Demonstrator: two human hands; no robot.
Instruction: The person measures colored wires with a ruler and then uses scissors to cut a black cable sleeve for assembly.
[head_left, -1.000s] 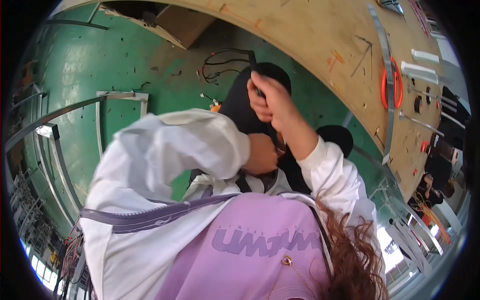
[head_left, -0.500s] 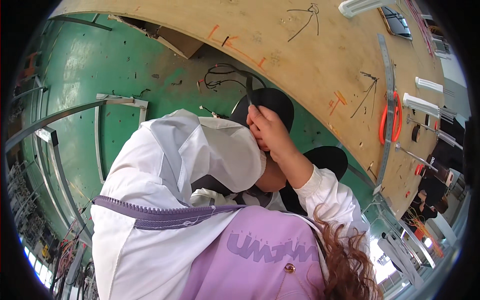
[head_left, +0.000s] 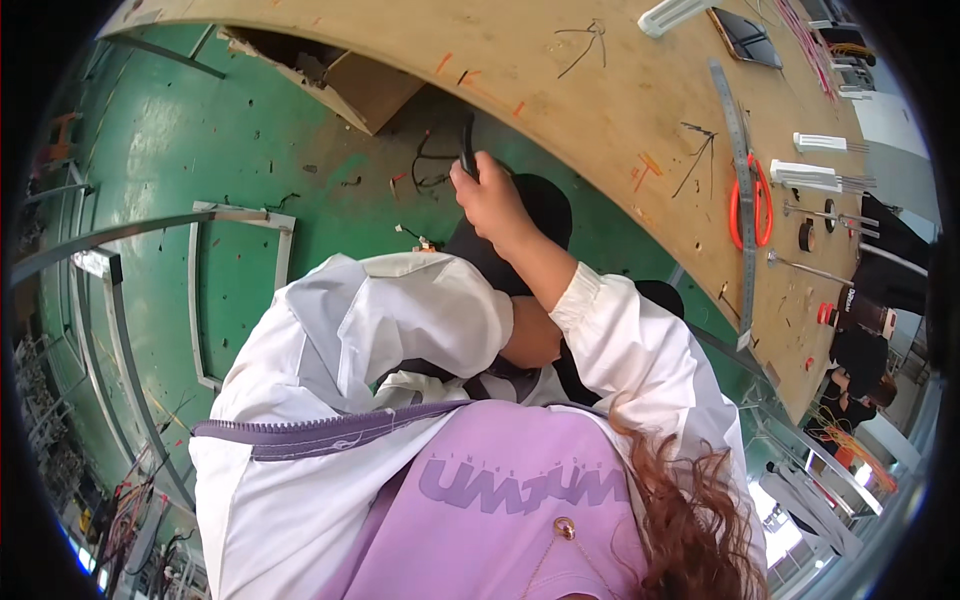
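While the right hand [head_left: 492, 205] pinches a black cable [head_left: 468, 145] in its grip, its length pointing toward twelve o'clock, the left hand [head_left: 535, 335] sits farther off at five o'clock, its hidden grip impossible to tell

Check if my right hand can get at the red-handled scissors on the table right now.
Probably, once it lets go: the right hand grips a black cable beside the table. Nothing tall seems to stand between it and the scissors, though a metal ruler appears to lie across them.
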